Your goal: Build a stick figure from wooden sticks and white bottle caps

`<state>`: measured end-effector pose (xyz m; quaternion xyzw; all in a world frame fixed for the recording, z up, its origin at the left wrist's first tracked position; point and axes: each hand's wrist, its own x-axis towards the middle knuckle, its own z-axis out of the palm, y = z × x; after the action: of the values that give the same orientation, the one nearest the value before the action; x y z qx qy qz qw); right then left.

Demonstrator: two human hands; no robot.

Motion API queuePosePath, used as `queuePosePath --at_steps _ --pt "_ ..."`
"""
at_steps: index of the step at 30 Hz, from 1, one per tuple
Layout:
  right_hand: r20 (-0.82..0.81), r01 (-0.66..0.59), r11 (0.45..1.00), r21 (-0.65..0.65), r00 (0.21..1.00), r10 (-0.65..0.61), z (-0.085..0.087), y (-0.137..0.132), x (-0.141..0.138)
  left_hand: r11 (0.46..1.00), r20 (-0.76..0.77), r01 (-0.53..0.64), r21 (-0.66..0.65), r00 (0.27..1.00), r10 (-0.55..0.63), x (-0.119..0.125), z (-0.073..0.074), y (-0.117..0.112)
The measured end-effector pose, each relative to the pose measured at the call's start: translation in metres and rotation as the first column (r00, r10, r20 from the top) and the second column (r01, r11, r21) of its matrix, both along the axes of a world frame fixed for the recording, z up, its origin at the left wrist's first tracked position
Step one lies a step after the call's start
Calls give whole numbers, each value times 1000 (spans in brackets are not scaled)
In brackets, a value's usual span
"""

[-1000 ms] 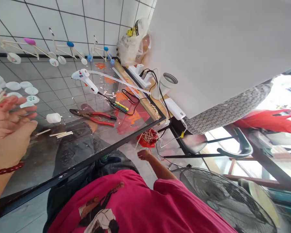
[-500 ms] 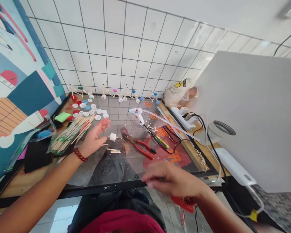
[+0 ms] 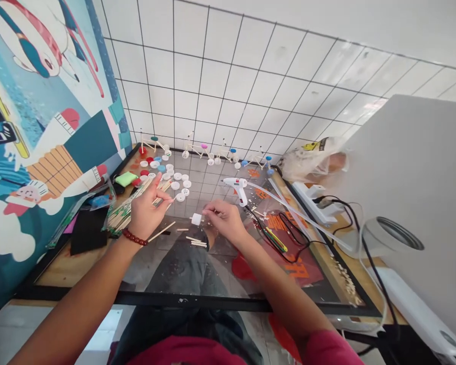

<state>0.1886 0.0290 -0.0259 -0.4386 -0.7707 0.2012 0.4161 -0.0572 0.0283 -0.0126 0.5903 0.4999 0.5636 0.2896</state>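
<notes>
My left hand point(image 3: 149, 209), with a bead bracelet, hovers beside the bundle of wooden sticks point(image 3: 123, 210). Its thumb and index finger are pressed together; anything between them is too small to name. My right hand point(image 3: 225, 219) is closed in a pinch at the right side of a white bottle-cap piece point(image 3: 196, 219) with a short stick through it. Whether the fingertips grip that stick or only touch the cap is unclear. A single thin stick point(image 3: 161, 232) and several short cut sticks point(image 3: 196, 241) lie between my forearms.
Loose white bottle caps point(image 3: 175, 185) lie at the back left. Several small stick-and-cap models point(image 3: 228, 153) stand along the tiled wall. A white glue gun point(image 3: 238, 186) lies behind my right hand, its cord running right. A green-yellow cutter point(image 3: 276, 239) rests on red film point(image 3: 300, 263).
My right hand has come up from the table's front edge to the bottle-cap piece, and its forearm covers the pliers. My left fingers have closed into a pinch. The view has shifted left.
</notes>
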Motion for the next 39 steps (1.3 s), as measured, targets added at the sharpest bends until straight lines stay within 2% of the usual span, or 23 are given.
queuePosePath --at_steps 3,5,6,8,10,12,14,15,17,19,21,24,27,30,32,35,39 --pt "-2 -23 997 68 1000 23 -5 2 3 998 -66 -55 13 996 56 5 2 -1" --pt "-43 -36 999 41 998 38 -8 6 4 998 21 21 -57 1000 -20 13 -1 -3" --pt "-88 -58 998 1 994 58 -10 8 4 990 127 87 -112 989 -73 17 -2 -4" --pt "-222 -144 984 -102 968 119 -12 12 4 940 404 269 -209 899 -168 24 -4 -7" --pt "-361 -252 950 -186 916 172 -13 14 4 865 625 441 -240 752 -210 26 -3 -8" --pt "-457 -328 915 -235 868 194 -13 13 5 803 729 547 -238 647 -224 24 -1 -9" --pt "-529 -381 883 -275 827 192 -11 9 8 784 738 575 -236 631 -240 23 -1 -10" --pt "-555 -400 868 -293 811 186 -11 7 10 795 707 561 -231 659 -259 23 -2 -11" --pt "-573 -404 857 -319 803 165 -11 3 15 849 556 492 -194 768 -318 25 -8 -12" --pt "-535 -352 878 -325 834 137 -13 3 20 906 301 405 -123 885 -355 31 -16 -13" --pt "-476 -289 905 -313 872 114 -17 5 23 931 35 359 -66 933 -357 38 -23 -11" --pt "-404 -243 929 -280 908 115 -25 10 25 930 -251 362 -67 896 -367 48 -25 -6" --pt "-347 -228 944 -239 928 136 -33 13 22 911 -425 395 -119 809 -406 52 -22 2" --pt "-275 -205 954 -220 951 141 -38 10 18 901 -513 403 -158 746 -424 51 -24 8" --pt "-214 -189 958 -214 966 143 -39 7 15 912 -524 377 -161 751 -403 50 -30 9" --pt "-128 -185 964 -189 978 163 -37 3 13 933 -477 340 -118 805 -353 48 -40 8" --pt "-99 -221 967 -124 973 209 -33 -2 12 943 -329 334 5 891 -314 44 -48 5"
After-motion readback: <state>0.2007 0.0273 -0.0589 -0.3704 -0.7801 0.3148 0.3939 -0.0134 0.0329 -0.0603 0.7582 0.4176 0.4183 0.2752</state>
